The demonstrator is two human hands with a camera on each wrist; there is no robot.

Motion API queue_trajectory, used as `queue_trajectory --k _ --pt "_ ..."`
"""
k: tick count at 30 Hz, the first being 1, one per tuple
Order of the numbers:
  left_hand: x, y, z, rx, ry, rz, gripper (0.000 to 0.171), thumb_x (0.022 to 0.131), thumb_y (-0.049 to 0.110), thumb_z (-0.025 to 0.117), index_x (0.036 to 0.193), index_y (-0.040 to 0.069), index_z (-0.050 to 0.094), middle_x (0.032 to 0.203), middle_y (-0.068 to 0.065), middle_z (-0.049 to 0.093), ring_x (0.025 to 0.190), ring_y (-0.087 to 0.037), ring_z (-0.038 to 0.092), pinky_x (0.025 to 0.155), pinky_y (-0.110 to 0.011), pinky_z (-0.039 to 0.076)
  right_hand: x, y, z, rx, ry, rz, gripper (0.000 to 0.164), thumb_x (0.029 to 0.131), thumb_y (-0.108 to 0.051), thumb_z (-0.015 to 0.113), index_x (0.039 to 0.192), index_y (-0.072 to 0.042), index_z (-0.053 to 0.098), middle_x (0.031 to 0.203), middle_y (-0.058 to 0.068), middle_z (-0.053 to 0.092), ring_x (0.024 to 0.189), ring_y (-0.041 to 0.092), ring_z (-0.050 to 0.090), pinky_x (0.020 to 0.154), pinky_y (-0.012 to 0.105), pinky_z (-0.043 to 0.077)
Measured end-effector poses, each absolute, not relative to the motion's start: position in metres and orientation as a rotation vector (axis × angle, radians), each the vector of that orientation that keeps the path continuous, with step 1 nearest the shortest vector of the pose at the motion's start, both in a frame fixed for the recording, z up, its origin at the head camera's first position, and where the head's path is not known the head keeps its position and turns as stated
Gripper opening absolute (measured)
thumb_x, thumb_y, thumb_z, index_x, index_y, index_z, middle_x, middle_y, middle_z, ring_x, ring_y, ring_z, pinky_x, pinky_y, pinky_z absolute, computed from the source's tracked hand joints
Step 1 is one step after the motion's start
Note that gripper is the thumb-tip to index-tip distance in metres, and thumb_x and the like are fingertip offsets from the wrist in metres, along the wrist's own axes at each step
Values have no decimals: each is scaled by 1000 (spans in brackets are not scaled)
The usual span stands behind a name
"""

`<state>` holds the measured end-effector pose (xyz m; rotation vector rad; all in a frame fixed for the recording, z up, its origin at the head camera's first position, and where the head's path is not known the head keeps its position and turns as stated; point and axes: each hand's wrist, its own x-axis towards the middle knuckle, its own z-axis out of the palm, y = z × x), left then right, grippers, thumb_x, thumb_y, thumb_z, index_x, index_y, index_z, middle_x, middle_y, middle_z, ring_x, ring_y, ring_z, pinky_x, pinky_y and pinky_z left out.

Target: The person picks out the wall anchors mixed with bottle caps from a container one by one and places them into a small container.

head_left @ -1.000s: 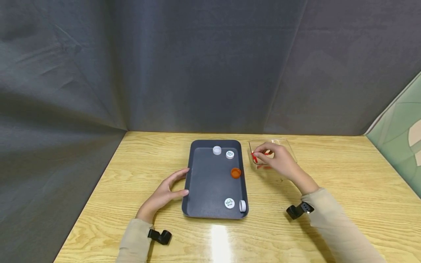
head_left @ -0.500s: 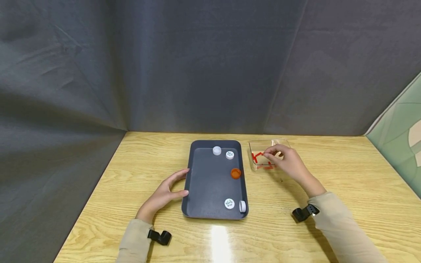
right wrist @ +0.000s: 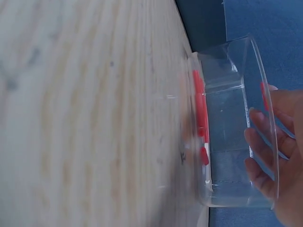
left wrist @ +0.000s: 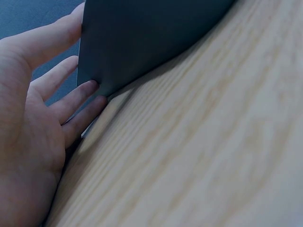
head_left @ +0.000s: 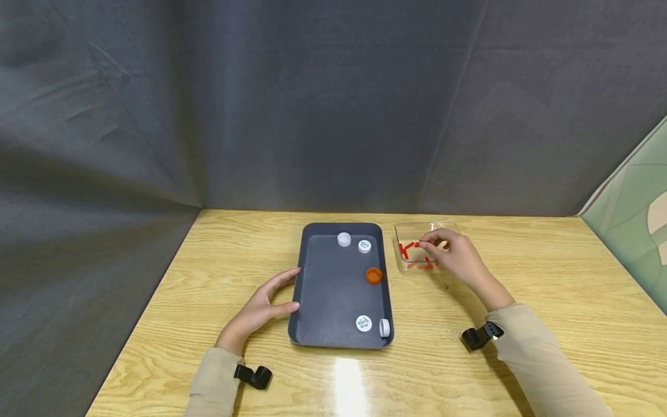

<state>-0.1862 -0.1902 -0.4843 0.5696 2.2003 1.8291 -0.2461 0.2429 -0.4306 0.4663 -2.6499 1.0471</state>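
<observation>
My right hand (head_left: 452,253) is over the clear plastic box (head_left: 397,231), its thumb and fingertips pinching a small red stick-like piece (right wrist: 264,96). Several more red pieces (right wrist: 201,111) lie on the bottom of that box in the right wrist view; their exact kind cannot be told. At the left side of the dark grey tray (head_left: 333,289), my left hand (head_left: 259,306) has its thumb and fingers spread against the edge. The left wrist view has those fingertips touching the tray's outer wall (left wrist: 142,42).
Inside the tray are white bottle caps (head_left: 363,323), some with green print, and one orange cap (head_left: 373,275). One white cap (head_left: 384,328) stands on its side at the near right corner. A grey cloth (head_left: 333,116) hangs behind the wooden table (head_left: 547,272).
From the box's left side, my right hand has shifted a little to the right, uncovering red pieces in the box. My left hand and the tray stay where they were.
</observation>
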Motion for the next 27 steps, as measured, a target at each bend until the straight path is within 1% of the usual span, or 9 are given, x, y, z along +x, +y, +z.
queue_trajectory --k 8,16,21,27 --pt "-186 -191 -485 577 2198 1832 71 89 10 74 152 16 41 154 -10 40 141 -32 35 115 -56 20 -249 243 -432 433 -2676 1032 14 96 -18 68 100 -5 73 95 9 71 77 25 60 70 38 47" --pt "-186 -190 -484 560 2199 1835 72 89 10 75 152 17 41 153 -10 41 141 -31 35 115 -54 21 -245 245 -430 427 -2647 1040 15 97 -18 67 101 -5 73 102 11 70 85 24 59 75 37 46" --pt "-188 -188 -485 554 2226 1825 69 93 12 71 154 17 38 154 -10 39 141 -32 35 115 -56 21 -235 247 -425 430 -2584 1052 14 97 -17 66 102 -6 73 101 9 70 89 16 58 77 36 45" --pt "-192 -187 -484 555 2287 1900 65 97 9 64 155 8 33 152 -17 41 138 -37 39 115 -55 22 -220 250 -417 433 -2505 1074 11 96 -13 67 103 -6 72 98 7 70 89 1 56 80 36 44"
